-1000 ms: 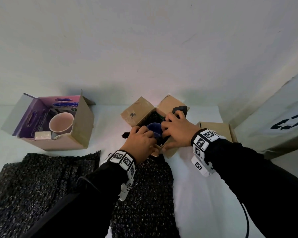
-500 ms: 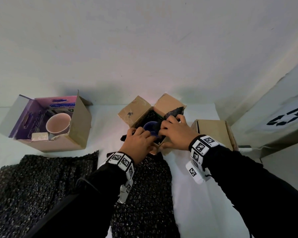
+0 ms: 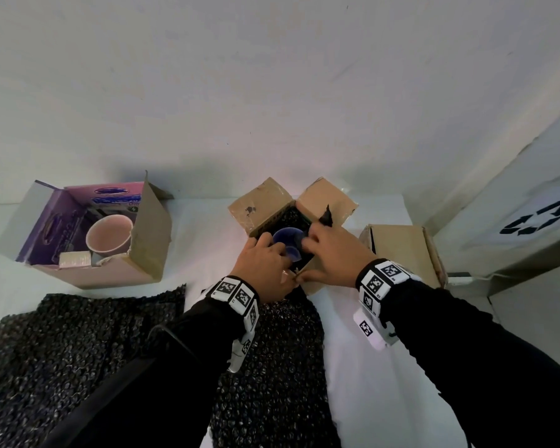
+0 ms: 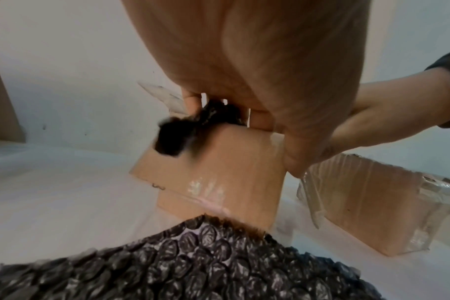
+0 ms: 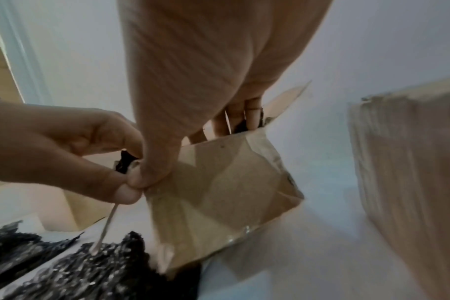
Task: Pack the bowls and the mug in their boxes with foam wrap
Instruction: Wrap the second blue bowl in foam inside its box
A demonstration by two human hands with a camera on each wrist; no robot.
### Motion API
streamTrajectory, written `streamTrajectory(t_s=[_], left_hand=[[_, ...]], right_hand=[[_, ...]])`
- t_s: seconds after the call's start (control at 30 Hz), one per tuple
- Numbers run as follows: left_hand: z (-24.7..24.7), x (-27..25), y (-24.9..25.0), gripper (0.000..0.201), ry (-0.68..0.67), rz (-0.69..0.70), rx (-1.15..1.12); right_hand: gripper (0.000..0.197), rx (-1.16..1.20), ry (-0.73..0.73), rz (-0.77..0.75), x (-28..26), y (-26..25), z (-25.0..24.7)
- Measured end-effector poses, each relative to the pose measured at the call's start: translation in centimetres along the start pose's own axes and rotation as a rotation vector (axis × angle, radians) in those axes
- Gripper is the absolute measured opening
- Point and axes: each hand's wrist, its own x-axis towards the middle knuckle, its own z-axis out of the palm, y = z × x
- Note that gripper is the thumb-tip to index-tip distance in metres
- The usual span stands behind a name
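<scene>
Right now you are seating the blue bowl [image 3: 287, 242] in the open brown box [image 3: 274, 206] at the middle of the table, so press it down evenly and keep the black foam wrap [image 3: 299, 218] lining the box tucked under and around the rim before you fold any flap. Your left hand [image 3: 265, 265] has its fingers curled over the near-left edge of the box, apparently pinching the wrap that spills over that side, though the left wrist view is blurred there. Your right hand [image 3: 332, 257] has its fingers curled down into the box on the bowl's right side, thumb pressed against the near flap; whether it grips bowl or wrap I cannot tell. The bowl lies between your two hands, touching both. Far left, the pink mug [image 3: 109, 236] sits in the purple box [image 3: 78, 221], and loose wrap sheets [image 3: 78, 344] lie near you
</scene>
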Motion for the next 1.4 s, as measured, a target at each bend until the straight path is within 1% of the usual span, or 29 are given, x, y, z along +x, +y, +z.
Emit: streamTrajectory(t_s=[0.03,0.07,0.17,0.33,0.43,0.53,0.67,0.7,0.77,0.8,0.83,0.9,1.0,1.1,1.2,1.3,1.4], left_hand=[[0.0,-0.1,-0.1,0.054,-0.009,0.011,0.0],[-0.1,-0.1,-0.2,0.055,-0.013,0.016,-0.001],[-0.3,0.0,0.0,0.055,-0.021,0.005,-0.004],[0.1,-0.4,-0.2,0.055,-0.036,-0.004,-0.005],[0.1,-0.3,-0.2,0.056,-0.035,0.004,-0.011],[0.1,-0.2,-0.4,0.057,-0.049,0.01,-0.012],[-0.4,-0.5,-0.8,0.056,-0.049,0.023,-0.056],[-0.7,-0.5,-1.1,0.056,-0.065,0.023,-0.082],[-1.2,-0.4,-1.7,0.055,-0.118,0.048,-0.14],[-1.4,-0.4,-2.1,0.052,-0.132,0.069,-0.172],[-1.3,-0.3,-2.4,0.05,-0.134,0.093,-0.207],[-0.9,-0.2,-2.6,0.05,-0.113,0.122,-0.279],[0.0,-0.2,-2.5,0.049,-0.075,0.123,-0.324],[0.7,-0.1,-2.7,0.048,-0.06,0.128,-0.362],[1.2,-0.1,-3.1,0.048,-0.04,0.143,-0.392],[1.5,0.0,-3.6,0.044,-0.005,0.14,-0.48],[1.2,-0.1,-4.1,0.035,0.091,0.051,-0.653]], right_hand=[[0.071,0.019,0.028,0.014,0.0,0.3,0.1],[0.076,-0.009,0.035,0.017,0.0,0.5,0.3],[0.082,-0.153,0.009,0.022,-0.1,0.7,0.5],[0.091,-0.175,0.073,0.056,-0.4,0.3,0.3],[0.094,-0.217,0.032,0.072,-0.7,0.2,0.3],[0.092,-0.226,-0.022,0.03,0.0,0.4,0.0],[0.092,-0.132,-0.096,-0.007,1.0,0.9,-0.3],[0.093,-0.114,-0.089,-0.007,1.1,1.1,-0.4],[0.092,-0.136,-0.004,-0.012,1.0,1.6,-0.8],[0.092,-0.146,0.041,0.007,0.9,1.8,-1.0],[0.094,-0.147,0.046,0.043,0.8,2.0,-1.1],[0.104,-0.145,-0.008,0.105,0.7,2.4,-1.4],[0.111,-0.177,-0.038,0.116,1.0,2.8,-2.1],[0.106,-0.228,-0.078,0.05,1.7,2.7,-2.7],[0.098,-0.171,-0.14,0.038,2.3,2.3,-2.4],[0.103,-0.068,-0.187,0.089,2.6,2.1,-2.5],[0.107,-0.036,-0.307,0.122,3.2,2.1,-2.9]])
